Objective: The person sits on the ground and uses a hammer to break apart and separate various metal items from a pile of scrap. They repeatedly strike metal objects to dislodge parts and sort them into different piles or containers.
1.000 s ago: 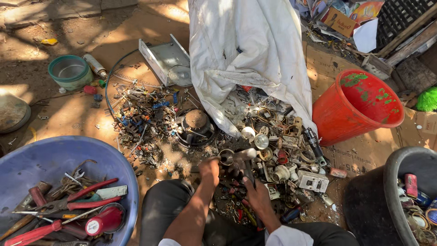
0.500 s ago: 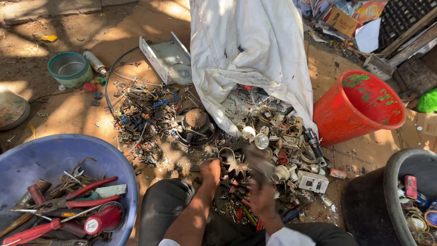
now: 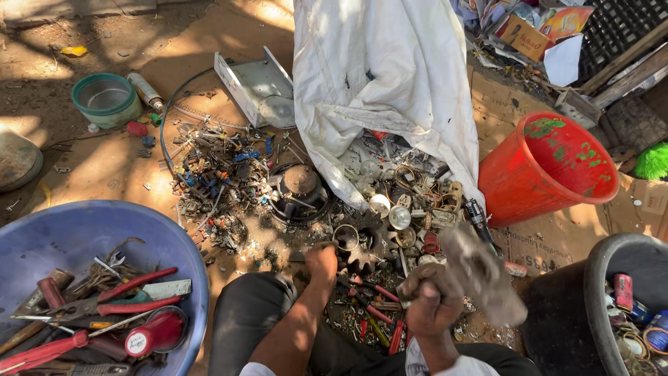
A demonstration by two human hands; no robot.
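I sit on the ground in front of a heap of metal scrap (image 3: 403,202). My left hand (image 3: 321,259) is pressed down at the near edge of the heap, fingers closed on a dark metal piece that joins a toothed gear (image 3: 362,252). My right hand (image 3: 431,301) is lifted above the scrap in a fist, gripping a grey tool (image 3: 481,277). The tool is blurred by motion; it looks like a hammer head. Red-handled tools (image 3: 379,317) lie under my hands.
A white sack (image 3: 390,83) spills the scrap. A red bucket (image 3: 550,167) lies tilted at the right, a dark tub (image 3: 612,306) stands beside it. A blue basin (image 3: 62,237) of hand tools sits at the left. A speaker (image 3: 300,189), a wire tangle (image 3: 216,174) and a green bowl (image 3: 106,99) lie beyond.
My right hand has risen from the scrap and swung right with the grey tool, which is now blurred. My left hand stays at the gear.
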